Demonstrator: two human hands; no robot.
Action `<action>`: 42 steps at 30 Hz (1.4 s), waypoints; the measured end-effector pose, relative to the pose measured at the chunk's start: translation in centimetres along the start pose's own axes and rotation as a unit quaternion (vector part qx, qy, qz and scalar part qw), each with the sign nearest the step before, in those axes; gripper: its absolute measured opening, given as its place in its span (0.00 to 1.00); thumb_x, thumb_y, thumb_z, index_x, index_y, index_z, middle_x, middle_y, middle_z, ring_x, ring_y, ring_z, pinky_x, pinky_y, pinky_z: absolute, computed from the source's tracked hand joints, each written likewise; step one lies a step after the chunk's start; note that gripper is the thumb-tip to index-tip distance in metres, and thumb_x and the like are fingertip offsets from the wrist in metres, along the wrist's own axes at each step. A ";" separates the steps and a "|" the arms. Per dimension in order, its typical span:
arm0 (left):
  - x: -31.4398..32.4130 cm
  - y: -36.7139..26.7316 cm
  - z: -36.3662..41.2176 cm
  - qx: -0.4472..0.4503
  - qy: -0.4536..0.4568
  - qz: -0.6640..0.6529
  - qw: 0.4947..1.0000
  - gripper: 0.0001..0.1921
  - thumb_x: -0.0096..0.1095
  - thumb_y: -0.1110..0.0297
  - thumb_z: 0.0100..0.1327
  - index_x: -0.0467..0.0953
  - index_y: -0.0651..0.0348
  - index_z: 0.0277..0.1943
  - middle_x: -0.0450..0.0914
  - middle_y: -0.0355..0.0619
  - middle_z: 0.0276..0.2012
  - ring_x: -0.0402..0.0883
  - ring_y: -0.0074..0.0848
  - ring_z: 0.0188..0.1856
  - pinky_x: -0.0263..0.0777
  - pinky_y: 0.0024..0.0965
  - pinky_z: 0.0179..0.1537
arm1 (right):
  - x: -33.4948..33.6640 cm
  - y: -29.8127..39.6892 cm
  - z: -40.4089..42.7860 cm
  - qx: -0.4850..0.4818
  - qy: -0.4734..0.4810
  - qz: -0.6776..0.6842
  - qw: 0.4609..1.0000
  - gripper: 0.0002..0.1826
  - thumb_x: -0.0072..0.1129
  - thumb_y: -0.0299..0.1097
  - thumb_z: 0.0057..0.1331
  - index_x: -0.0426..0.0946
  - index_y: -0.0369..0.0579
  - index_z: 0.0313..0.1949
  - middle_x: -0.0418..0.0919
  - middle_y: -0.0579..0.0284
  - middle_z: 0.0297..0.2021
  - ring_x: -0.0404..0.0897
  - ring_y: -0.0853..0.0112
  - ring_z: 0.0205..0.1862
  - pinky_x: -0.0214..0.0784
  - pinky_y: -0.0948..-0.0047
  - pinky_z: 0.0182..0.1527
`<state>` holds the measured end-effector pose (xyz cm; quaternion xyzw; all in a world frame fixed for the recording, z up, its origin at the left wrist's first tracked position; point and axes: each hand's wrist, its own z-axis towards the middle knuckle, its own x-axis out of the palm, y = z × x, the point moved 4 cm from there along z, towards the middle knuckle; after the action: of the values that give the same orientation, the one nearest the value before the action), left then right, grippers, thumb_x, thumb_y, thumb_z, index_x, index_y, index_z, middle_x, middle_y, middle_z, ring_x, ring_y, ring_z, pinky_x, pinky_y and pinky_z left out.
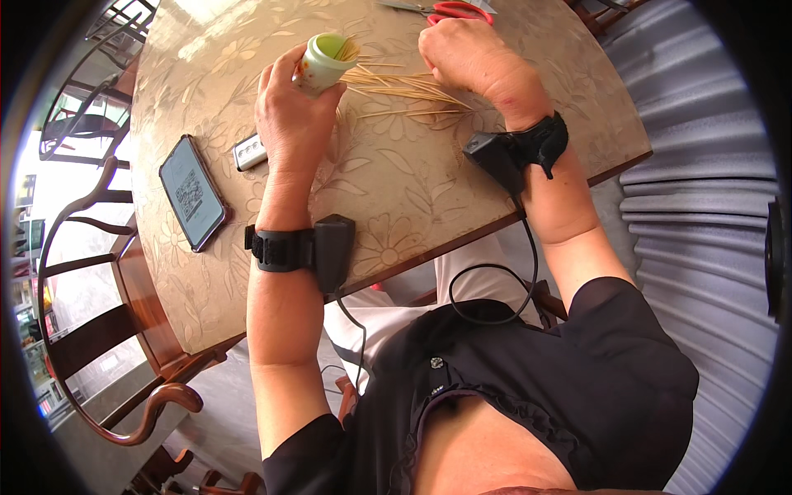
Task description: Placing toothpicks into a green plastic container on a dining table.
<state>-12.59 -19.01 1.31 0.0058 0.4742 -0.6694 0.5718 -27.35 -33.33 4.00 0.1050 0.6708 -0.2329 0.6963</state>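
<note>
My left hand (297, 111) grips a small pale green and white plastic container (323, 67), tilted with its mouth up and to the right. Several thin wooden sticks stand inside it, their tips at the rim. A loose spread of thin wooden sticks (402, 90) lies on the table between my hands. My right hand (461, 55) is above the table, right of the sticks, with its fingers curled and the palm turned away. Whether anything is held in it is hidden. Just beyond it lie scissors with red handles (455, 11).
A phone (194, 193) lies at the left on the patterned table cover (396, 216), its screen lit. A small grey and white device (249, 152) is partly behind my left wrist. Wooden chairs (93, 322) stand at the left; a grey curtain (693, 154) hangs at the right.
</note>
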 end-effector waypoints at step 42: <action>0.1 0.4 0.2 -0.018 0.004 -0.034 0.999 0.29 0.78 0.66 0.44 0.76 0.58 0.52 0.80 0.47 0.43 0.79 0.33 0.46 0.72 0.35 0.49 | -4.3 0.6 -0.6 0.016 -0.374 0.370 0.850 0.08 0.61 0.35 0.59 0.81 0.45 0.33 0.79 0.56 0.23 0.77 0.68 0.23 0.68 0.70 0.28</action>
<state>-12.18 -19.22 1.08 -0.0176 0.4883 -0.6799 0.5468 -27.54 -31.73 8.12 0.2615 0.2679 0.0099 0.9272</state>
